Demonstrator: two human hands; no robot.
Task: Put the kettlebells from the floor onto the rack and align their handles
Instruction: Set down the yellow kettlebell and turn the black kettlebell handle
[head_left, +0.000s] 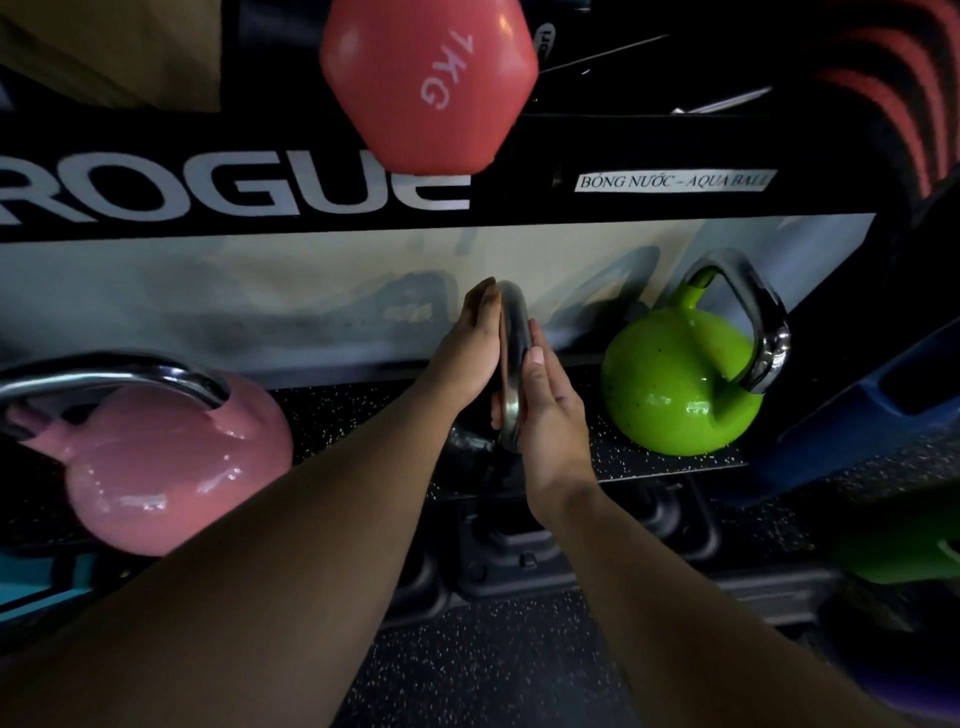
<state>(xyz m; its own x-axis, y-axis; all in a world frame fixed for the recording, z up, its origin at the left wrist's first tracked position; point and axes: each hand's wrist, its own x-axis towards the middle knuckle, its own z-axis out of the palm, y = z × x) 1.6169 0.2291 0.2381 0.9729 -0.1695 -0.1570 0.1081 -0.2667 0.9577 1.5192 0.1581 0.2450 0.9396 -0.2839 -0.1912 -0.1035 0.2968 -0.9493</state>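
Observation:
A dark kettlebell (470, 444) stands on the rack's speckled lower shelf (353, 415), its steel handle (514, 343) edge-on to me. My left hand (465, 353) lies flat against the handle's left side and my right hand (545, 410) presses its right side, so the handle is clamped between both palms. Most of its body is hidden behind my hands. A pink kettlebell (171, 462) sits to the left with its handle running sideways. A green kettlebell (675, 384) sits to the right, handle turned at an angle.
The black upper rail (234, 192) with white lettering hangs overhead. A red 7 kg dumbbell (431, 83) pokes out above it. A blue object (857, 415) leans at the right. Another green weight (898, 551) lies low right on the speckled floor (493, 665).

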